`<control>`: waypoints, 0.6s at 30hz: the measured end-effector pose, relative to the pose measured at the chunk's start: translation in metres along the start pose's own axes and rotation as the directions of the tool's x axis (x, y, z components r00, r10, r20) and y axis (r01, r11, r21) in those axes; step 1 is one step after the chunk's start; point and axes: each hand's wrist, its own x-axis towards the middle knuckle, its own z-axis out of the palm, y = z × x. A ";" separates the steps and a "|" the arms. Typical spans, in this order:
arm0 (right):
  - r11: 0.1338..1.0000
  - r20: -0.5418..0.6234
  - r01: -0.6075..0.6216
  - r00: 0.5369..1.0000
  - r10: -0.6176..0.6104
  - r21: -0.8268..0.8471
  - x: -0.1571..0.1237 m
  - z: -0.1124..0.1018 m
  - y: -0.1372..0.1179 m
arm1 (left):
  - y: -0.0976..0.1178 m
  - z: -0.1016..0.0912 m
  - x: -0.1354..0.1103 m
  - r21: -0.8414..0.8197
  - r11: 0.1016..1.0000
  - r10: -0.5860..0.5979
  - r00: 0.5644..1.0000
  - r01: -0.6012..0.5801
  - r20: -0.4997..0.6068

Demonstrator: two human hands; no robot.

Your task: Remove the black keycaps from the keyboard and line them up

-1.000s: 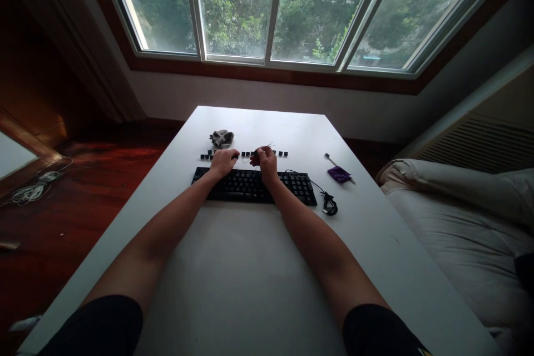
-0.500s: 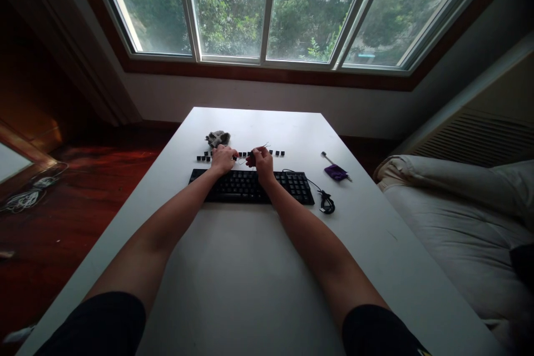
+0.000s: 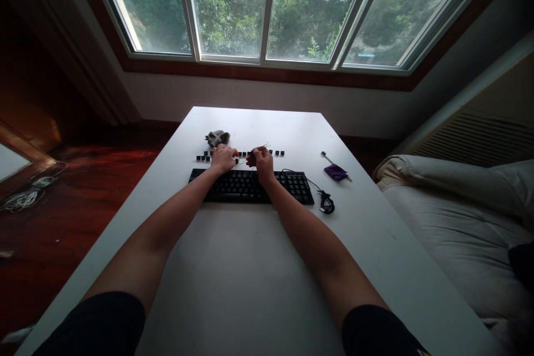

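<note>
Keyboard (image 3: 242, 188), black and wired, lies flat on the white surface (image 3: 254, 250), nearer to you than the fingers of your left hand (image 3: 224, 159) and right hand (image 3: 263, 161), your wrists passing above its back edge. Your right fingers pinch a thin wire tool (image 3: 266, 145), one end jutting out beyond them and the other pointing toward your left thumb. By that thumb sits a small dark piece (image 3: 237, 161); you can't tell from here whether your left fingers, curled low, actually grip it. Loose black keycaps (image 3: 282, 153) line up across from the keyboard, running out past your fingers on both sides and partly hidden behind them. Just beyond your left fingers rests a crumpled gray cloth (image 3: 217, 138). Well to the right of your right fingers, a brush (image 3: 327, 157) lies with a purple cloth (image 3: 335, 172) around its handle, and nearer to you is the coiled black cord (image 3: 327, 202). Farther past both sets of fingers stands the window (image 3: 229, 11).
</note>
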 end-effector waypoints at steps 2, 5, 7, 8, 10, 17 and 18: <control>1.000 -0.007 0.010 1.000 -0.010 0.000 0.000 -0.001 0.000 | 0.004 -0.001 0.000 0.032 0.999 0.023 1.000 -0.023 -0.009; 1.000 -0.031 0.024 0.999 -0.025 -0.012 0.000 -0.002 0.000 | 0.008 -0.002 0.000 0.087 0.993 0.079 0.997 -0.078 -0.008; 0.999 -0.044 0.030 0.999 -0.031 -0.016 0.000 -0.002 -0.001 | 0.009 -0.002 0.001 0.121 0.987 0.108 0.994 -0.108 0.011; 0.999 -0.046 0.033 0.998 -0.033 -0.015 -0.001 -0.002 -0.001 | 0.009 -0.002 0.001 0.136 0.984 0.116 0.993 -0.118 0.021; 0.999 -0.045 0.037 0.998 -0.038 -0.012 -0.001 -0.002 -0.001 | 0.008 -0.002 0.001 0.154 0.978 0.136 0.990 -0.139 0.031; 0.999 -0.044 0.043 0.998 -0.043 -0.006 0.000 -0.003 0.002 | 0.001 0.000 0.005 0.082 0.991 0.104 0.994 -0.103 -0.013; 0.999 -0.043 0.043 0.998 -0.043 -0.007 0.000 -0.003 0.002 | 0.000 0.000 0.006 0.076 0.993 0.096 0.995 -0.095 -0.012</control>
